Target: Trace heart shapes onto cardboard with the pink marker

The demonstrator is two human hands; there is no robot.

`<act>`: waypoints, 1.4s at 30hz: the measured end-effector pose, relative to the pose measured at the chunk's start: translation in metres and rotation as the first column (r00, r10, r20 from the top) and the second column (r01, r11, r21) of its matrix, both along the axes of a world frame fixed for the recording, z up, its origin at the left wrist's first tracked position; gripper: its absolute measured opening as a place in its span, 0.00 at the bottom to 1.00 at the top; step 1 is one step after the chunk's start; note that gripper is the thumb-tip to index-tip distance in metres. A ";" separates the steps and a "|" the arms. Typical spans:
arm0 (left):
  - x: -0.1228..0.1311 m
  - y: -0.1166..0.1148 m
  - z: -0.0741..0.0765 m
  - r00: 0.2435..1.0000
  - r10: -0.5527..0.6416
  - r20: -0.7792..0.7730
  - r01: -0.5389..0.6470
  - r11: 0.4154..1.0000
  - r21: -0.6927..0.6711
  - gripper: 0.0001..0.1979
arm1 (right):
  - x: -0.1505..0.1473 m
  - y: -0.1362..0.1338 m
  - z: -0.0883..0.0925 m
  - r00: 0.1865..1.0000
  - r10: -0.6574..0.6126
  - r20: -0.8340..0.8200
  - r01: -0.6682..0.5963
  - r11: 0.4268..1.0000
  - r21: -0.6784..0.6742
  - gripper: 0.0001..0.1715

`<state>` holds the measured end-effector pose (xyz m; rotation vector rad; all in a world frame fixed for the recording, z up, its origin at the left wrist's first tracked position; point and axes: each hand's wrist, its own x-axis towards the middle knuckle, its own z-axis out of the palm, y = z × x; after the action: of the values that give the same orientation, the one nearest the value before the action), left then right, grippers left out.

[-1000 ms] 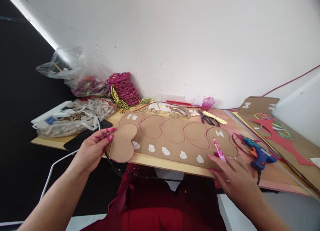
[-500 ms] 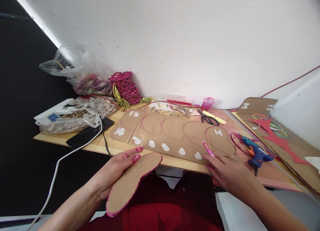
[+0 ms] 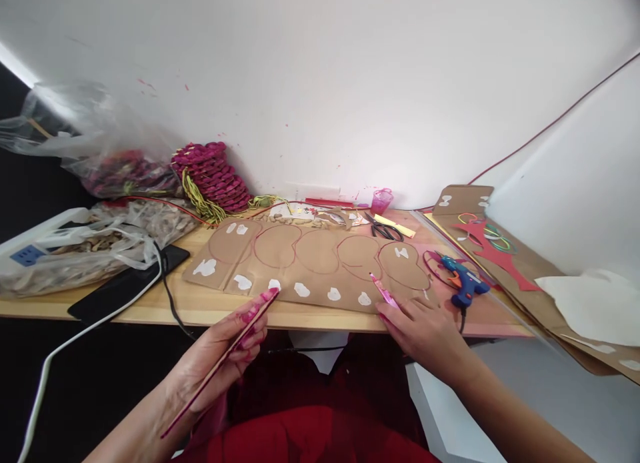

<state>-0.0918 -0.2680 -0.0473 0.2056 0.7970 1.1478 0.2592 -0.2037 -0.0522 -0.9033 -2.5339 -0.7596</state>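
Observation:
My left hand [image 3: 215,343], its fingertips stained pink, is closed on a sole-shaped cardboard cutout [image 3: 218,364] in front of the table edge. The cutout is turned edge-on, so only its thin pinkish rim shows. In my right hand [image 3: 425,326] is a pink pen [image 3: 383,289], its dark tip pointing up and left over the cardboard sheet [image 3: 320,249]. That hand rests at the sheet's near right edge. Several rounded, sole-like outlines in dark red run side by side across the sheet, and torn white paper patches stick to it. Whether the pen tip touches the cardboard, I cannot tell.
Right of the sheet lies a blue glue gun [image 3: 465,283]. Black scissors [image 3: 385,229] and a pink cup [image 3: 382,199] are behind it. A magenta braided coil [image 3: 213,176], plastic bags [image 3: 125,149], a power strip [image 3: 35,249] and a white cable [image 3: 95,329] occupy the left.
My left hand has turned the cutout from showing its flat face to edge-on. The view has shifted, so the table things appear further left. My right hand keeps the pen over the sheet.

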 end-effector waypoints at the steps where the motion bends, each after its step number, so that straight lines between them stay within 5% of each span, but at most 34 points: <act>1: -0.001 0.000 -0.001 1.000 -0.002 -0.013 0.002 1.000 -0.002 0.09 | -0.001 0.000 0.001 1.000 -0.002 -0.014 0.002 1.000 -0.011 0.11; 12: 0.008 -0.006 -0.003 0.960 -0.217 -0.175 0.212 0.976 -0.043 0.24 | -0.010 0.009 0.001 0.999 0.036 -0.018 -0.037 0.998 -0.058 0.12; 26: 0.019 0.028 -0.007 0.990 -0.114 -0.084 0.120 0.990 0.071 0.39 | -0.009 0.018 0.003 0.995 -0.073 -0.070 0.074 0.997 0.019 0.18; 31: 0.020 0.030 0.004 0.976 -0.135 -0.174 0.151 0.985 0.083 0.40 | -0.020 0.032 0.017 0.990 -0.057 -0.131 0.077 0.984 0.158 0.09; 34: 0.015 0.033 0.011 0.936 -0.123 -0.330 0.172 0.977 0.123 0.36 | -0.018 0.040 0.036 0.978 -0.016 -0.210 0.065 0.972 0.226 0.09; 38: -0.002 0.050 0.014 0.801 0.041 -0.597 0.132 0.961 0.242 0.33 | -0.008 0.043 0.061 0.928 0.002 -0.373 0.101 0.961 0.256 0.14; 42: -0.011 0.080 0.012 0.713 0.138 -0.688 0.128 0.938 0.321 0.36 | -0.001 0.037 0.073 0.897 0.006 -0.441 0.146 0.940 0.308 0.19</act>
<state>-0.1029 -0.1883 -0.0349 0.9969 1.2597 1.2144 0.2577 -0.1666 0.0209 -0.9286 -1.9173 -0.8640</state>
